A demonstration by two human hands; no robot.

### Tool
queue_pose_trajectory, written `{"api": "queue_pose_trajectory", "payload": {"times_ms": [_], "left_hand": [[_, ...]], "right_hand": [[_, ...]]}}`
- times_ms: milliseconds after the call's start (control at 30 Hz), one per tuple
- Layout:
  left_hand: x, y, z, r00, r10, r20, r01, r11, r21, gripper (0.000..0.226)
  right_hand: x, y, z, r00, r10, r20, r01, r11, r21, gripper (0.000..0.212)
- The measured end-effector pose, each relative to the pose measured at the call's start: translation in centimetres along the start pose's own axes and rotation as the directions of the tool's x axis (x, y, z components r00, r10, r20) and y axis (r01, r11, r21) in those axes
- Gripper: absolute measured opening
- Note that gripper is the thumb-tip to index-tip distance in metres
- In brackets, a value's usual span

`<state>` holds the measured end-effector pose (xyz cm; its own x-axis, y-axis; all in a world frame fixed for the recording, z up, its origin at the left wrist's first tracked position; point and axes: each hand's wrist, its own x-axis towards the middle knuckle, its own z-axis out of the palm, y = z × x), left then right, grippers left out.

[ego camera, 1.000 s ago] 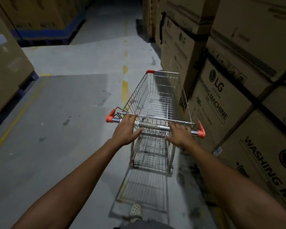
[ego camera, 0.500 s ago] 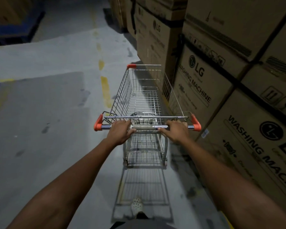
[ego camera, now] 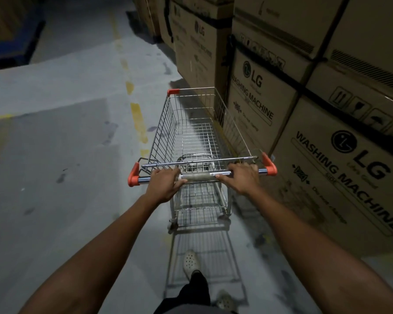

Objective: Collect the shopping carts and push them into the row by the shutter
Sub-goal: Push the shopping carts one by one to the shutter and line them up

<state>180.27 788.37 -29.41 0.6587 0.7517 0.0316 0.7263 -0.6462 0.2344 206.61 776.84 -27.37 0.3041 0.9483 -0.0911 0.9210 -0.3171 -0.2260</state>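
So, left fingers: curled over the top of the chrome handle bar of the silver wire shopping cart, with the thumb stretched along the bar's near side toward its middle.
Right fingers: wrapped over the same handle bar, with the thumb lying along it toward the middle.
Left hand: grips the bar a little inside the cart's left orange plastic end cap.
Right hand: grips the bar a little inside the cart's right orange plastic end cap.
Forearms: both bare, reaching forward to the cart from the lower corners of the view.
Shopping cart: upright on the grey concrete floor, with its narrower front end pointing away from the person and its shadow falling behind it. An orange corner guard sits on its front left corner.
Cardboard cartons: brown stacked boxes printed "LG WASHING MACHINE", forming a wall just right of the cart. Whether the cart's right side touches them cannot be told.
Yellow floor line: worn and dashed, just left of the cart and running roughly parallel to it.
Pale perforated clog: behind the cart, on its shadow.
Blue pallet: well ahead and far left of the cart.
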Motion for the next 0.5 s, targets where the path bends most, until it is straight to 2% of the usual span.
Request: {"api": "queue_pose_trajectory", "payload": {"times_ms": [133,300,500], "left_hand": [[-1.7,1.0,-0.9,0.997,0.040,0.061,-0.041,0.999,0.010,0.060],[-3.4,1.5,-1.1,0.991,0.109,0.076,-0.110,0.994,0.015,0.097],[-5.2,1.0,-2.2,0.970,0.212,0.120,-0.221,0.973,0.067,0.102]], "right_hand": [[-2.5,0.4,0.4,0.999,0.031,-0.011,-0.031,1.000,0.001,0.070],[-5.7,0.1,0.5,0.997,0.072,-0.010,-0.072,0.997,0.027,0.069],[-9.2,-2.2,1.2,0.985,0.170,-0.025,-0.168,0.984,0.051,0.063]]}}
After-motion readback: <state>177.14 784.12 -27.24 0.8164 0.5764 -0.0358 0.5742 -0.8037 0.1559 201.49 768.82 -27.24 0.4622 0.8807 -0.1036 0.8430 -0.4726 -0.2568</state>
